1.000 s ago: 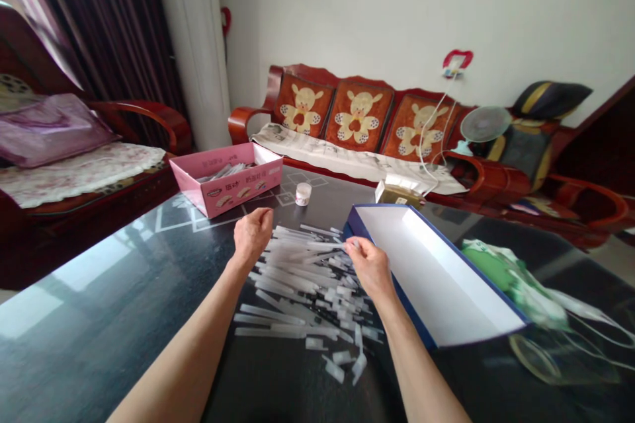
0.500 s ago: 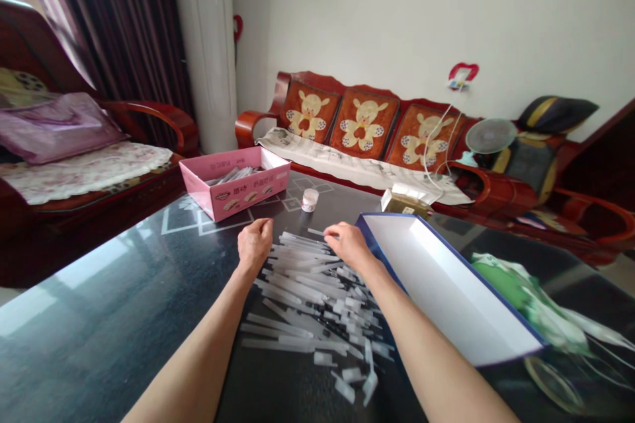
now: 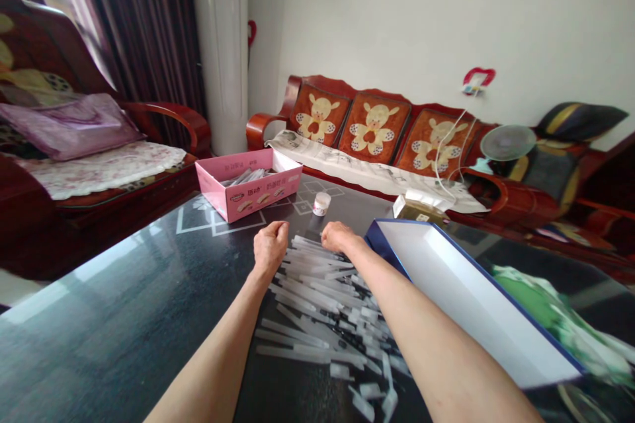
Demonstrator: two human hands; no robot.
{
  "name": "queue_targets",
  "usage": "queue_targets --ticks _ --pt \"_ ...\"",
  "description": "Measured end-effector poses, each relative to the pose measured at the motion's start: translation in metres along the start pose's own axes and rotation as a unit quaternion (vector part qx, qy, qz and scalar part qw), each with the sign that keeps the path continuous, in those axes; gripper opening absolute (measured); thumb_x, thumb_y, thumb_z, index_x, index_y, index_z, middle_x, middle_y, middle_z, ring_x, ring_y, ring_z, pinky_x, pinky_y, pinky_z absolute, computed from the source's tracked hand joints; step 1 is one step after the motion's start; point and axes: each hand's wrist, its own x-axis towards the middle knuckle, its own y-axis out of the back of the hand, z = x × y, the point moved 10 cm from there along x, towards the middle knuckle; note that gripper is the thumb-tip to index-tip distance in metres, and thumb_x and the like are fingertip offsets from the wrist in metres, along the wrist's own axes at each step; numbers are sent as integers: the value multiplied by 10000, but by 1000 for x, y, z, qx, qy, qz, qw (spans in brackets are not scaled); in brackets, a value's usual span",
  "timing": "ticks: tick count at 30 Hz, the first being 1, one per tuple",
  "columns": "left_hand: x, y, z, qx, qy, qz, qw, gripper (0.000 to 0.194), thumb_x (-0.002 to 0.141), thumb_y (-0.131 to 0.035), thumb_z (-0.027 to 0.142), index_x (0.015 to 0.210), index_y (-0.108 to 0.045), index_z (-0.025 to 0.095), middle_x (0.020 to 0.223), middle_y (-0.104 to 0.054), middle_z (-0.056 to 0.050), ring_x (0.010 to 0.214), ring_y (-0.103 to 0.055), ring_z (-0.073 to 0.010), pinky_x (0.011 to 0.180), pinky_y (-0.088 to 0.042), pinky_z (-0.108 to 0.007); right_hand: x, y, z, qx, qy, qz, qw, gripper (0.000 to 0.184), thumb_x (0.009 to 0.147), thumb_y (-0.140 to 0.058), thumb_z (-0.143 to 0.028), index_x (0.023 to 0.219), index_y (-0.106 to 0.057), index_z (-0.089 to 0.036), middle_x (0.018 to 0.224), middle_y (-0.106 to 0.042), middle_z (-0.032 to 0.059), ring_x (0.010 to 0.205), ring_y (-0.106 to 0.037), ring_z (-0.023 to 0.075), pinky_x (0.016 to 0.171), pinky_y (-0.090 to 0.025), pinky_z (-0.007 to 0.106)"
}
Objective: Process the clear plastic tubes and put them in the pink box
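A loose pile of translucent white plastic tubes point(image 3: 301, 294) lies on the dark table, mostly between my forearms. Short translucent caps point(image 3: 370, 317) and some black pieces are mixed in on its right side. At the pile's far left corner my left hand point(image 3: 270, 244) is closed, its fingertips turned away from view. My right hand point(image 3: 339, 238) is closed too, above the pile's far right edge, with a gap between the two hands. What either hand holds, if anything, is hidden behind the fingers.
A pink cardboard box point(image 3: 265, 197) with similar tubes stands at the far left. Beyond my hands sits a small white jar point(image 3: 321, 203). To the right are a blue-edged white box point(image 3: 476, 297), a tissue box point(image 3: 419, 209) and a green-and-white bag point(image 3: 533, 301).
My right hand has moved left, nearer my left hand. The thin translucent piece that stuck out from its fingers no longer shows. The view has swung slightly left.
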Motion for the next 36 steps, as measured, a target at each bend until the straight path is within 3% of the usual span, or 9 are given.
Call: queue_targets --ticks 4,9,13,17,19,23,29,32,36 --pt "-6 -1 12 52 -39 7 998 297 897 -465 359 979 -720 231 821 -734 -52 776 -656 -183 711 -435 -258 -2 10 -5 3 23 15 1000 46 684 -691 -174 690 -726 -203 794 -740 101 907 -682 251 842 -477 334" --pt "-35 3 72 107 -264 89 954 320 915 -439 265 1156 -636 191 1146 -654 -112 1078 -558 -233 917 -395 -351 -20 39 -18 18 92 53 994 157 818 -566 -213 861 -715 -189 923 -736 112 925 -672 254 834 -456 313" --pt "-56 -19 100 142 -383 23 912 372 892 -477 216 1255 -558 216 1274 -586 -105 1272 -415 -276 1006 -300 -448 -47 55 -25 77 146 81 983 205 863 -511 -231 961 -689 -206 891 -734 64 845 -659 200 758 -442 262" --pt "-57 -27 101 115 -404 -32 907 280 938 -442 266 1140 -631 218 997 -657 -76 990 -548 -207 881 -371 -363 -75 58 -10 237 152 111 953 165 815 -553 -273 845 -698 -200 732 -703 0 682 -623 151 655 -449 246" --pt "-55 -25 101 102 -404 -33 909 275 952 -425 282 1080 -658 211 928 -648 -66 905 -546 -187 840 -380 -333 -86 52 14 350 98 131 922 201 804 -575 -334 872 -697 -190 729 -709 3 658 -637 146 641 -473 253" --pt "-61 -28 109 116 -419 -59 899 279 961 -410 275 1083 -654 219 940 -650 -61 883 -556 -177 858 -363 -347 -109 23 54 589 -3 160 792 350 748 -668 -425 980 -683 -163 848 -746 67 734 -693 170 689 -525 287" --pt "-88 -42 135 174 -434 -89 879 242 926 -486 295 1114 -629 242 900 -662 -48 846 -587 -190 942 -312 -429 -130 -20 67 760 -105 177 616 425 557 -842 -454 820 -670 -167 761 -745 66 645 -690 168 584 -540 268" --pt "-105 -49 147 181 -449 -90 870 234 945 -445 272 1074 -637 237 865 -662 -46 798 -568 -183 804 -361 -351 -132 -23 68 767 -110 194 601 396 555 -843 -470 740 -657 -174 669 -716 26 563 -649 146 536 -523 258" --pt "-112 -47 149 194 -437 -45 877 273 967 -404 340 987 -662 253 790 -642 -36 761 -531 -191 697 -336 -325 -134 -14 75 725 -90 233 642 344 622 -804 -474 695 -655 -173 586 -657 -18 509 -582 108 511 -491 231"
